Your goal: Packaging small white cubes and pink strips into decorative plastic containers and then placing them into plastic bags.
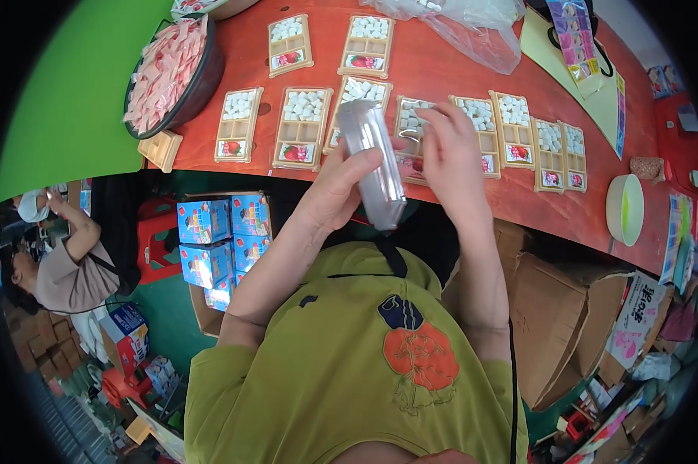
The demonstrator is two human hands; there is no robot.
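Observation:
A stack of clear plastic lids is tilted up above the table's near edge. My left hand is closed round it, with the thumb across its face. Just to the right, my right hand is raised with bent fingers a little apart, and I see nothing in them. Behind that hand stands a beige compartment tray of white marshmallow-like pieces, partly hidden. Another such tray is partly covered by the lid stack. Similar trays, each with a strawberry-printed packet, stand in a row on both sides.
A dark tub of pink-and-white packets stands at the left of the red table, by a small pile of beige trays. Clear plastic bags lie at the back. A pale green bowl is at the right. Blue boxes fill a carton below.

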